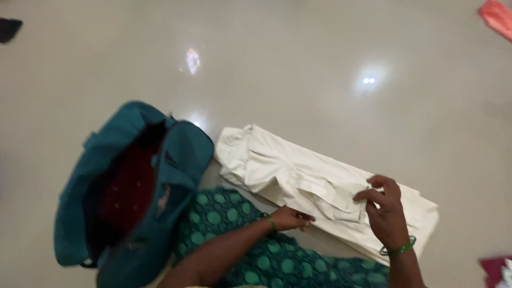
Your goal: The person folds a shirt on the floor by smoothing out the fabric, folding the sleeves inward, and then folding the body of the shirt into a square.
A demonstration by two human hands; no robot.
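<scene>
Head view, looking straight down at a glossy pale floor, and the action is all in the lower half. A cream-white garment, folded long, lies flat on the floor, running from about ten o'clock down to four o'clock across the middle of the picture. The right hand rests on top of it near its four o'clock end, fingers curled and pinching a small fold of the cloth between thumb and forefinger; a green bangle sits on that wrist. The left hand comes in from six o'clock and meets the garment's near edge around its middle, fingers bent down onto the fabric, gripping or pressing the hem, I cannot tell which. A thin green band circles that wrist too.

Under the left forearm spreads a dark green cloth with lighter green dots, touching the garment's lower edge. At nine o'clock from the garment, just beside its upper end, sits a teal duffel bag, unzipped and gaping, with a dark red item lying inside.

Out at the corners: a coral-pink cloth at two o'clock, a dark scrap at ten o'clock, and a maroon piece at the four o'clock edge, all well apart from the hands.
</scene>
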